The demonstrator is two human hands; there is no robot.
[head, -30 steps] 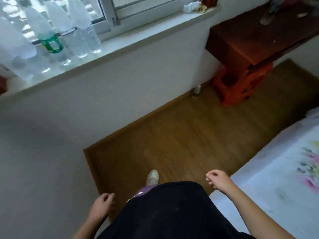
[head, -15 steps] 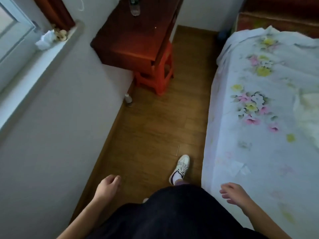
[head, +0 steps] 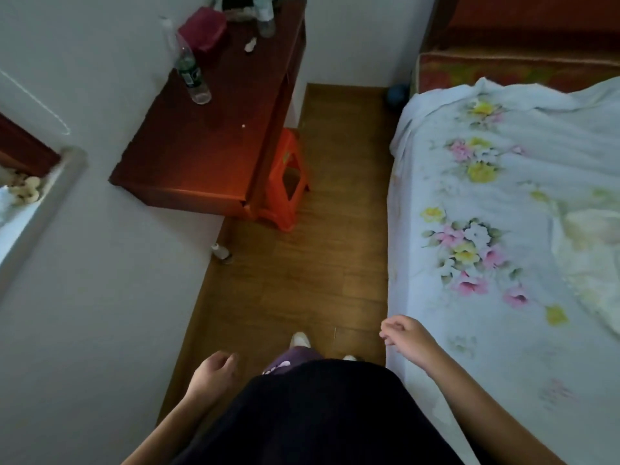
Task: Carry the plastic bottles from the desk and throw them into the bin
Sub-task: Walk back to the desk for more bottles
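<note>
A clear plastic bottle with a green label (head: 191, 72) stands upright on the dark red table (head: 201, 152), near its far left edge, close to the wall, with its long axis vertical. Further back, toward the far end of the table, a second clear bottle (head: 266, 20) stands among clutter beside a dark red box (head: 203, 30); its top is cut off by the frame, and what else sits there is too blurred to name. An orange stool (head: 288, 186) is tucked under the table's right side, and a small bottle-like thing (head: 219, 251) stands on the floor against the wall below the near corner; whether it counts among the bottles I cannot tell.

Both hands are low and well apart from the table, which lies ahead and to the left. The left hand (head: 213, 372) hangs with fingers loosely curled, holding nothing; the right hand (head: 407, 335) hovers beside the edge of the bed (head: 503, 229), fingers half curled, also empty. In my judgement the left hand is on the nearer side for the labelled bottle, though some walking forward seems needed first. No bin is in view
</note>
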